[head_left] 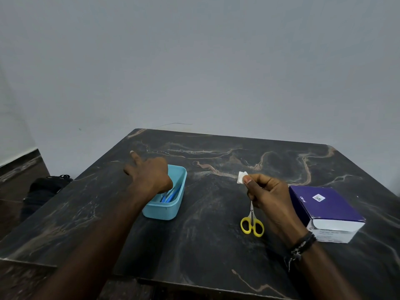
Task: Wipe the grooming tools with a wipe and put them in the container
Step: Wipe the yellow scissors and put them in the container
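A light blue container (175, 206) stands on the dark marble table (194, 245), left of centre. Blue grooming tools (171, 194) lie inside it. My left hand (149, 176) reaches down into the container over their far ends, one finger sticking out to the left; its other fingertips are hidden, so a grip cannot be seen. My right hand (268, 198) is raised above the table and pinches a small white wipe (242, 177) between thumb and fingers. Small scissors with yellow handles (252, 226) lie on the table just under that hand, blades partly hidden by it.
A purple and white box (326, 207) sits at the table's right side, close to my right wrist. A dark bag (46, 186) lies on the floor beyond the left edge. A grey wall stands behind the table.
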A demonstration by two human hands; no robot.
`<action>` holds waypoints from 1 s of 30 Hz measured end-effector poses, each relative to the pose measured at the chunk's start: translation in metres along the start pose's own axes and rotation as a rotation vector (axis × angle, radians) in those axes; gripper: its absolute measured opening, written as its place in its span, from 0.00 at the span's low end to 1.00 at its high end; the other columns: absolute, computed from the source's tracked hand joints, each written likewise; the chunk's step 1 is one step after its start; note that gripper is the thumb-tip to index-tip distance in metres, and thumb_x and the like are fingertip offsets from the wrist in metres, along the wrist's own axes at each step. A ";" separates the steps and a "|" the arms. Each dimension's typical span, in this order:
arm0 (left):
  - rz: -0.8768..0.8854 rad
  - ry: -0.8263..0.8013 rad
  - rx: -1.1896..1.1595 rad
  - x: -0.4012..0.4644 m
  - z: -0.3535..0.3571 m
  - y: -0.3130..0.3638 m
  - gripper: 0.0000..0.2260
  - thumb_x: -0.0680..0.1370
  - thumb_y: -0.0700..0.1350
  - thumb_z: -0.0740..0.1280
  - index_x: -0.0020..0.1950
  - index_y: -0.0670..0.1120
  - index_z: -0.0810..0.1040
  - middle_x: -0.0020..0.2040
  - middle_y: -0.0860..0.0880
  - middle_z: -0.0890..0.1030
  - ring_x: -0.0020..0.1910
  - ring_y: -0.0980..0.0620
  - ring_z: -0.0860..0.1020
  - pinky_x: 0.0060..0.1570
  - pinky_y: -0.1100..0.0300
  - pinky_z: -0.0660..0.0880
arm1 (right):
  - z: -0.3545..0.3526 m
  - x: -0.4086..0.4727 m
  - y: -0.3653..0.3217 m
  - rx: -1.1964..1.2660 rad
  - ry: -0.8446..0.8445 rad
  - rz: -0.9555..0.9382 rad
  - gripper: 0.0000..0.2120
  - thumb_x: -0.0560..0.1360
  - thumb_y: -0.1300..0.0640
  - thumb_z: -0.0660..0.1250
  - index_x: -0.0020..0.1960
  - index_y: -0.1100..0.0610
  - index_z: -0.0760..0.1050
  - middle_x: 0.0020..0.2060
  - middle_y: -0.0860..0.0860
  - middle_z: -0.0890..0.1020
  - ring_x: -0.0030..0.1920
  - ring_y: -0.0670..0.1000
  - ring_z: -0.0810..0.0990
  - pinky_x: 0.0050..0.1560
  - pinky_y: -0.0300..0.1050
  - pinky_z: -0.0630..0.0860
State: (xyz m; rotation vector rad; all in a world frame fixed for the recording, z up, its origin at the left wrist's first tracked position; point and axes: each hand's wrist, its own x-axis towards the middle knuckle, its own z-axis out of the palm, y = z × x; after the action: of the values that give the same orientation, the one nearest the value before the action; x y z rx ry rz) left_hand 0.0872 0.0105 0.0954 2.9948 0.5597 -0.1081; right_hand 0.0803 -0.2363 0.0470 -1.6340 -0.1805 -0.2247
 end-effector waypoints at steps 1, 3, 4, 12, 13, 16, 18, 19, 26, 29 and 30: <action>-0.004 0.006 -0.002 0.000 0.001 0.000 0.15 0.72 0.49 0.72 0.55 0.47 0.75 0.70 0.41 0.70 0.76 0.33 0.46 0.65 0.36 0.60 | 0.000 0.001 0.000 0.014 0.011 0.003 0.07 0.77 0.59 0.66 0.46 0.58 0.82 0.25 0.49 0.74 0.27 0.44 0.70 0.28 0.36 0.68; 0.006 0.071 0.028 -0.004 0.002 0.000 0.18 0.71 0.53 0.73 0.56 0.47 0.77 0.72 0.41 0.67 0.76 0.32 0.46 0.65 0.34 0.60 | 0.000 0.001 0.000 0.060 0.042 0.008 0.07 0.77 0.59 0.66 0.46 0.57 0.82 0.26 0.49 0.74 0.27 0.45 0.69 0.29 0.37 0.68; 0.024 0.134 0.047 -0.009 0.001 0.001 0.19 0.71 0.55 0.73 0.56 0.47 0.77 0.74 0.41 0.65 0.75 0.31 0.45 0.65 0.33 0.60 | 0.001 0.002 0.000 0.086 0.062 0.007 0.07 0.77 0.60 0.66 0.45 0.57 0.82 0.26 0.50 0.74 0.28 0.45 0.69 0.29 0.38 0.68; 0.503 0.419 -0.272 -0.095 0.009 0.056 0.12 0.78 0.51 0.67 0.59 0.49 0.78 0.69 0.48 0.69 0.69 0.47 0.67 0.63 0.53 0.68 | 0.000 0.003 -0.001 0.160 0.203 -0.042 0.07 0.77 0.60 0.66 0.43 0.55 0.82 0.29 0.53 0.74 0.27 0.45 0.68 0.27 0.36 0.66; 0.534 0.353 -0.298 -0.101 0.014 0.065 0.11 0.78 0.52 0.67 0.57 0.48 0.79 0.63 0.49 0.73 0.62 0.48 0.72 0.56 0.55 0.71 | 0.000 0.004 0.000 0.169 0.219 -0.045 0.07 0.77 0.61 0.67 0.43 0.56 0.82 0.29 0.53 0.75 0.27 0.44 0.68 0.27 0.36 0.66; 0.541 0.091 -0.289 -0.106 0.025 0.086 0.13 0.75 0.55 0.69 0.42 0.47 0.72 0.45 0.48 0.75 0.46 0.47 0.74 0.41 0.56 0.67 | -0.001 0.005 0.000 0.203 0.254 -0.047 0.07 0.77 0.62 0.66 0.42 0.57 0.82 0.27 0.51 0.73 0.25 0.43 0.67 0.26 0.35 0.65; 0.539 -0.017 -0.284 -0.105 0.031 0.094 0.17 0.74 0.57 0.70 0.41 0.47 0.67 0.45 0.46 0.75 0.46 0.45 0.74 0.40 0.55 0.66 | 0.000 0.005 -0.001 0.216 0.257 -0.054 0.08 0.77 0.62 0.66 0.42 0.57 0.82 0.26 0.51 0.72 0.25 0.43 0.66 0.25 0.35 0.64; 0.537 -0.040 -0.292 -0.104 0.034 0.098 0.17 0.74 0.57 0.70 0.42 0.47 0.67 0.46 0.45 0.75 0.47 0.44 0.74 0.40 0.55 0.65 | 0.000 0.005 -0.001 0.220 0.257 -0.056 0.08 0.77 0.62 0.66 0.42 0.57 0.81 0.26 0.52 0.72 0.25 0.43 0.66 0.25 0.35 0.64; 0.528 -0.121 -0.268 -0.101 0.043 0.119 0.20 0.73 0.55 0.72 0.57 0.43 0.73 0.53 0.44 0.76 0.57 0.43 0.76 0.45 0.56 0.68 | -0.001 0.005 0.000 0.204 0.254 -0.059 0.06 0.77 0.62 0.67 0.44 0.59 0.82 0.26 0.51 0.72 0.26 0.44 0.68 0.26 0.35 0.66; 0.522 -0.173 -0.247 -0.094 0.043 0.120 0.22 0.71 0.56 0.73 0.55 0.43 0.73 0.54 0.44 0.77 0.54 0.43 0.77 0.44 0.56 0.70 | -0.001 0.005 0.000 0.198 0.253 -0.057 0.06 0.77 0.62 0.67 0.44 0.58 0.82 0.27 0.52 0.74 0.27 0.44 0.68 0.26 0.35 0.66; 0.512 -0.207 -0.282 -0.091 0.043 0.118 0.21 0.70 0.55 0.74 0.53 0.43 0.73 0.51 0.44 0.78 0.50 0.44 0.79 0.42 0.56 0.72 | 0.000 0.005 0.000 0.195 0.248 -0.060 0.06 0.77 0.62 0.67 0.43 0.57 0.82 0.27 0.51 0.74 0.27 0.45 0.68 0.26 0.35 0.67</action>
State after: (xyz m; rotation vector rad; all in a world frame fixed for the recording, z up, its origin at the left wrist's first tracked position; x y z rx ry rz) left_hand 0.0430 -0.1362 0.0698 2.7013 -0.2017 -0.2692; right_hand 0.0846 -0.2368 0.0486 -1.3949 -0.0595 -0.4398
